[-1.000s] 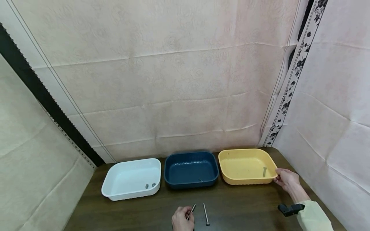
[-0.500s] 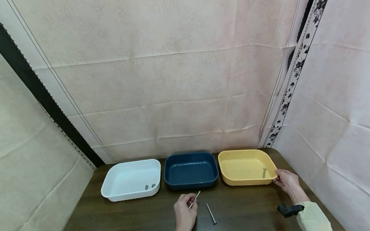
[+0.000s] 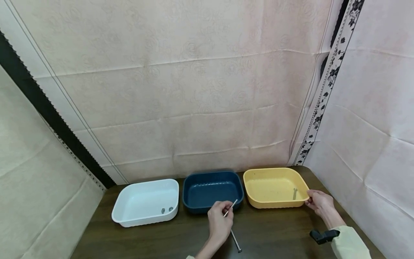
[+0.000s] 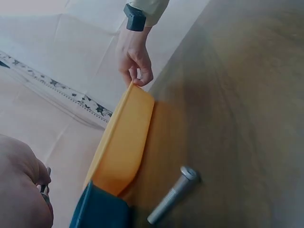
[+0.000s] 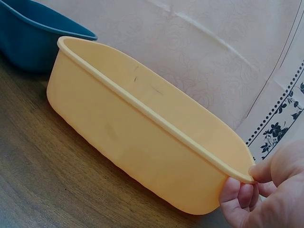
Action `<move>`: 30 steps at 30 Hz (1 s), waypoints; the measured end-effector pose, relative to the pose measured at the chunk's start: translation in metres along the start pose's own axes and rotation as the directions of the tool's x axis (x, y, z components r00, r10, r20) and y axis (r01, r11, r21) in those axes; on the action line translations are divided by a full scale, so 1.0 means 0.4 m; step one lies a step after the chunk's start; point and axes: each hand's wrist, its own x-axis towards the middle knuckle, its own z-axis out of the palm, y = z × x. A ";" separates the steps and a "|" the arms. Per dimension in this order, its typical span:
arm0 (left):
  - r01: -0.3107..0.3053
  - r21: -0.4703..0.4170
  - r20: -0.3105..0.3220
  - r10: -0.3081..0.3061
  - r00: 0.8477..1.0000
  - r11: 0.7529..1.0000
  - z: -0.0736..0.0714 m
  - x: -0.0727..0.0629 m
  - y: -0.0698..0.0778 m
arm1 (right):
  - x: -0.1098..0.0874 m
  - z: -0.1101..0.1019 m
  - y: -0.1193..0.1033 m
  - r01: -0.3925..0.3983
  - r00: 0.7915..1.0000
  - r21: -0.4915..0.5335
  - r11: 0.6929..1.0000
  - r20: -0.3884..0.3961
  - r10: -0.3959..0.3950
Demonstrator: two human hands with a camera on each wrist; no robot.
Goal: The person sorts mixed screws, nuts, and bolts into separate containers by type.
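Note:
My left hand [image 3: 220, 223] pinches a thin metal bolt [image 3: 231, 207] whose tip points up and right over the front rim of the blue tray [image 3: 198, 207]; the fingers hide its other end. A second bolt [image 3: 236, 241] lies on the table just below that hand, large in the left wrist view. On the right, my right hand [image 3: 322, 205] grips the near right corner of the yellow tray [image 5: 133, 137], thumb on the rim and fingers curled under it. Inside that tray lies one bolt [image 3: 295, 194].
At the left a white tray [image 3: 142, 223] holds two small nuts [image 3: 166, 210]. The three trays stand in a row along the back of the brown table [image 3: 155, 241], against a cloth hanging [image 3: 200, 144]. More cloth closes both sides.
My left hand has moved up and right with its bolt, from the table front to the blue tray's edge. The loose bolt has shifted and turned slightly. The right hand keeps its hold.

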 end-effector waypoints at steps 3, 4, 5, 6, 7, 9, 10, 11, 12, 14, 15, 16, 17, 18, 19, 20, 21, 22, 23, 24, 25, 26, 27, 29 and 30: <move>-0.031 -0.009 0.018 0.031 0.999 0.999 0.024 0.019 0.011 | 0.002 -0.002 0.001 0.005 1.000 -0.001 1.000 -0.002 -0.005; -0.040 -0.010 0.025 0.041 0.999 0.999 0.032 0.024 0.014 | 0.003 -0.003 0.002 0.003 1.000 -0.004 1.000 -0.004 -0.003; -0.049 -0.011 0.033 0.049 0.998 0.999 0.041 0.030 0.018 | 0.004 -0.004 0.003 0.000 1.000 -0.006 1.000 -0.006 0.000; -0.057 -0.010 0.041 0.057 0.998 0.998 0.049 0.035 0.022 | 0.005 -0.005 0.004 -0.003 1.000 -0.009 1.000 -0.008 0.003; -0.063 -0.009 0.049 0.063 0.997 0.998 0.058 0.040 0.025 | 0.007 -0.006 0.006 -0.006 1.000 -0.011 1.000 -0.012 0.006; -0.065 -0.005 0.068 0.066 0.996 0.998 0.076 0.049 0.032 | 0.009 -0.007 0.008 -0.007 1.000 -0.012 1.000 -0.017 0.007; -0.061 -0.003 0.078 0.061 0.995 0.998 0.084 0.054 0.035 | 0.010 -0.007 0.008 -0.007 1.000 -0.012 1.000 -0.020 0.007; -0.058 0.002 0.088 0.058 0.994 0.998 0.093 0.058 0.038 | 0.011 -0.008 0.008 -0.007 1.000 -0.012 1.000 -0.022 0.006; -0.054 0.006 0.099 0.053 0.994 0.999 0.101 0.062 0.041 | 0.012 -0.008 0.008 -0.007 1.000 -0.013 1.000 -0.023 0.006; -0.045 0.016 0.119 0.043 0.992 0.999 0.117 0.069 0.047 | 0.012 -0.009 0.008 -0.008 1.000 -0.013 1.000 -0.025 0.008; -0.044 0.020 0.128 0.041 0.991 0.999 0.125 0.072 0.050 | 0.012 -0.010 0.008 -0.011 1.000 -0.016 1.000 -0.026 0.011; -0.045 0.028 0.137 0.041 0.990 0.999 0.133 0.075 0.053 | 0.011 -0.010 0.008 -0.014 1.000 -0.020 1.000 -0.027 0.013; -0.048 0.034 0.144 0.042 0.989 0.998 0.141 0.078 0.055 | 0.010 -0.011 0.008 -0.016 0.999 -0.023 1.000 -0.027 0.016; -0.049 0.040 0.149 0.043 0.988 0.998 0.149 0.081 0.058 | 0.010 -0.011 0.008 -0.017 0.999 -0.026 1.000 -0.028 0.016; -0.050 0.046 0.154 0.042 0.987 0.998 0.158 0.083 0.060 | 0.009 -0.011 0.008 -0.015 0.999 -0.024 1.000 -0.028 0.015; -0.053 0.052 0.156 0.045 0.987 0.997 0.167 0.086 0.061 | 0.008 -0.011 0.007 -0.013 1.000 -0.023 1.000 -0.027 0.012; -0.057 0.060 0.159 0.046 0.986 0.997 0.175 0.088 0.062 | 0.008 -0.011 0.007 -0.009 1.000 -0.019 1.000 -0.025 0.008; -0.062 0.068 0.160 0.050 0.986 0.996 0.184 0.090 0.062 | 0.008 -0.011 0.007 -0.005 1.000 -0.015 1.000 -0.023 0.004; -0.068 0.075 0.160 0.055 0.986 0.995 0.192 0.091 0.062 | 0.008 -0.010 0.007 0.001 1.000 -0.008 1.000 -0.019 -0.001; -0.067 0.083 0.164 0.053 0.985 0.994 0.199 0.093 0.061 | 0.008 -0.009 0.007 0.003 1.000 -0.006 1.000 -0.016 -0.003; -0.066 0.092 0.168 0.050 0.984 0.994 0.207 0.094 0.060 | 0.007 -0.008 0.007 0.003 1.000 -0.002 1.000 -0.014 -0.003; -0.067 0.103 0.170 0.049 0.984 0.992 0.214 0.095 0.058 | 0.007 -0.006 0.007 0.003 1.000 0.001 1.000 -0.013 -0.003; -0.065 0.114 0.175 0.044 0.984 0.991 0.222 0.095 0.057 | 0.007 -0.005 0.008 0.004 1.000 0.003 1.000 -0.011 -0.004; -0.056 0.131 0.185 0.031 0.982 0.990 0.235 0.098 0.054 | 0.007 -0.002 0.009 0.005 1.000 0.010 1.000 -0.010 -0.005; -0.049 0.143 0.192 0.020 0.981 0.989 0.242 0.100 0.053 | 0.006 -0.001 0.009 0.003 1.000 0.011 1.000 -0.010 -0.003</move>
